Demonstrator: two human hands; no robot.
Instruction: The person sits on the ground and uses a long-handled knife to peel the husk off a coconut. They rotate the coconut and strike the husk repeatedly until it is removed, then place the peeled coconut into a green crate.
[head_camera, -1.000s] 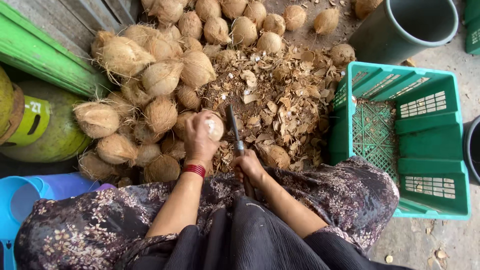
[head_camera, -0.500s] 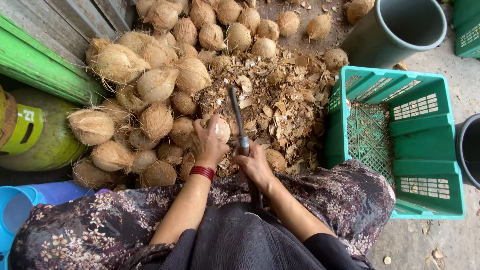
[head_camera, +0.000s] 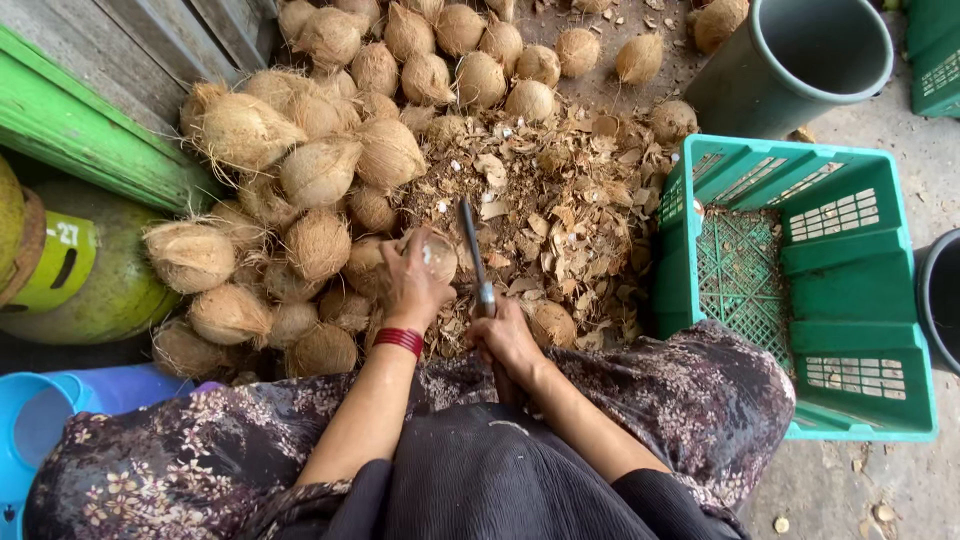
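Two hands at work: the left hand (head_camera: 412, 285), fingers curled, grips a partly husked coconut (head_camera: 432, 256) beside the coconut pile (head_camera: 300, 180); the right hand (head_camera: 505, 340) is closed on the handle of a knife (head_camera: 473, 255). Blade points away over husk scraps (head_camera: 560, 200); a green crate (head_camera: 800, 280) stands to the right.

I see soft, even daylight with no glare. Shadows are weak, darkest under my lap. The picture is mostly sharp, and the edges bend a little outward.
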